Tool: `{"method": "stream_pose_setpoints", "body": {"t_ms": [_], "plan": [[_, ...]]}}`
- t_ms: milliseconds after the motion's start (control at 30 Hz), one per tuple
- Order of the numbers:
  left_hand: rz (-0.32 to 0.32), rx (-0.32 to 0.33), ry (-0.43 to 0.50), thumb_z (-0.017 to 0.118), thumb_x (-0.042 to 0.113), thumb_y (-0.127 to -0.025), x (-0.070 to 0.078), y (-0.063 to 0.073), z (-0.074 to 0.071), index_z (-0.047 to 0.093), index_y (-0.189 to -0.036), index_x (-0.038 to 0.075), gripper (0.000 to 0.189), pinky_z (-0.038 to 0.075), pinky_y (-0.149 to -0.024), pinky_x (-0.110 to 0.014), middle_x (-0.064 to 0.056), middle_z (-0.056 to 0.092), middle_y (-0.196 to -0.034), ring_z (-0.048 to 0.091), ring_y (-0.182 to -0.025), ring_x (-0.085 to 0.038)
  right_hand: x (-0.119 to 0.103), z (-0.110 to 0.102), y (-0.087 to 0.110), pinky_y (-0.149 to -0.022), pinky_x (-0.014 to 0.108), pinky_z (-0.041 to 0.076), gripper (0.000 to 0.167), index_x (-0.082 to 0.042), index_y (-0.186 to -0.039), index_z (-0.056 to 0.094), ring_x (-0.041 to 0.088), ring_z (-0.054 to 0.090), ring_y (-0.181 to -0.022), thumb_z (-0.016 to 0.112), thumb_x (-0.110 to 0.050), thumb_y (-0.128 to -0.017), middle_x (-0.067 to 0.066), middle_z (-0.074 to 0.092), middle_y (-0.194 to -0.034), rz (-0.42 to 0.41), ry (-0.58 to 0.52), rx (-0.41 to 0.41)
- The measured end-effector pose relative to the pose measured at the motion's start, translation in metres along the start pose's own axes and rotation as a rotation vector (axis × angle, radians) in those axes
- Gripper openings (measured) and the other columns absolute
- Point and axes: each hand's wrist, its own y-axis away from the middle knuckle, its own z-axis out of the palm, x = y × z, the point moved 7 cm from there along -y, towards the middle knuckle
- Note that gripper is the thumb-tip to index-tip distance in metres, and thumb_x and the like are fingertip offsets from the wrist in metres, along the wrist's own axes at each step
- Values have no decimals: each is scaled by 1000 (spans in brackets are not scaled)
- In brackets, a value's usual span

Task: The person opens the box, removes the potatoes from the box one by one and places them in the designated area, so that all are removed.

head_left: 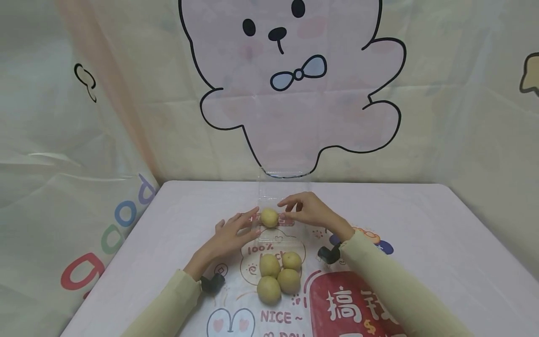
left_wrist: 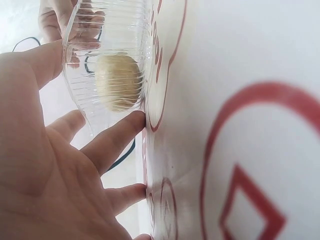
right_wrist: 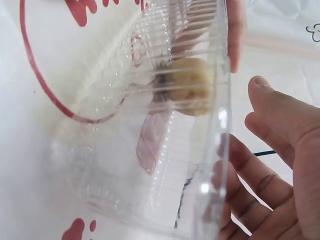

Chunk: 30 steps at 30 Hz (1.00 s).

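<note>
A clear plastic clamshell box [head_left: 279, 238] stands on the table with its lid [head_left: 283, 185] raised at the back. One round yellow fruit [head_left: 269, 217] lies inside it, seen through the ribbed wall in both wrist views. My left hand [head_left: 230, 238] is at the box's left side, fingers spread, thumb at the rim in the left wrist view. On the other side my right hand [head_left: 310, 210] has loosely bent fingers [right_wrist: 257, 175] close along the wall [right_wrist: 222, 115]. Nearer to me, several more such fruits [head_left: 280, 277] sit in a cluster on the table.
The white table cover [head_left: 185, 196] has red and blue printed pictures and lettering. A curtain [head_left: 290, 117] with a cartoon bear hangs behind the table's far edge, and another sheet [head_left: 63, 187] hangs on the left. Both wrists carry small black cameras [head_left: 330, 253].
</note>
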Motion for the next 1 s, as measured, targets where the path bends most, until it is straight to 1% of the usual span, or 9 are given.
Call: {"method": "stream_pose_setpoints", "body": {"t_ms": [300,567,633,800,1000], "plan": [[-4,-1,6,56,58,-98,0,1,-1,28,-160,43,69,0,-121,-72,-6,62,-145,32,-153,-31,1,2,-7,-62,24,51,37,-8,-123,73,13,63,-75,79,-23,-90,11,77,-104,30,2,-53],[5,6,-3,56,60,-98,-1,1,-1,28,-160,43,70,2,-120,-73,-5,62,-145,38,-150,-30,-7,4,-14,-67,25,53,39,-9,-125,73,17,65,-83,80,-24,-89,12,77,-105,19,48,-87],[7,5,0,56,61,-98,-2,0,-1,27,-160,43,70,1,-120,-73,-5,62,-145,37,-150,-30,-7,4,-16,-67,25,54,40,-9,-125,72,17,66,-83,80,-24,-89,12,77,-105,18,58,-99],[4,1,3,55,62,-97,-2,-1,0,27,-159,45,70,0,-121,-72,-4,61,-146,36,-151,-29,-6,3,-20,-69,27,56,40,-9,-126,72,18,67,-85,79,-25,-90,11,76,-104,26,58,-133],[5,9,4,56,60,-98,-2,-2,0,27,-159,45,69,1,-120,-72,-3,62,-145,38,-149,-30,-3,3,-25,-71,29,57,40,-10,-126,72,19,68,-88,79,-28,-90,10,76,-104,41,51,-151]]}}
